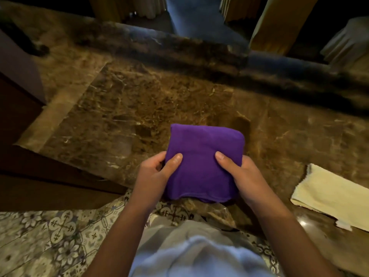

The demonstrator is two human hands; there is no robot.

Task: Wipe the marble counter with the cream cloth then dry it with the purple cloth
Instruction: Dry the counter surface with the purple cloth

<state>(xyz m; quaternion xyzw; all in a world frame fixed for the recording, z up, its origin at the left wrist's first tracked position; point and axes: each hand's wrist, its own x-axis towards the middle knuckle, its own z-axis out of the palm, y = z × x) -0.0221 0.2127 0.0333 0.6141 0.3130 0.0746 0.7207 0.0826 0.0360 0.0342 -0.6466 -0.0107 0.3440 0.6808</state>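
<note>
A folded purple cloth (pixel 203 156) sits at the middle of the view, over the near part of the brown marble counter (pixel 123 108). My left hand (pixel 157 172) grips its left edge with the thumb on top. My right hand (pixel 239 172) grips its right edge the same way. Whether the cloth rests on the marble or is held just above it I cannot tell. The cream cloth (pixel 331 194) lies folded on the counter at the right, apart from both hands.
A raised dark marble ledge (pixel 179 47) runs along the back of the counter, with a mirror and curtains reflected behind it. Dark wooden cabinetry (pixel 18 108) stands at the left. Patterned floor tiles (pixel 60 236) show below the counter's front edge.
</note>
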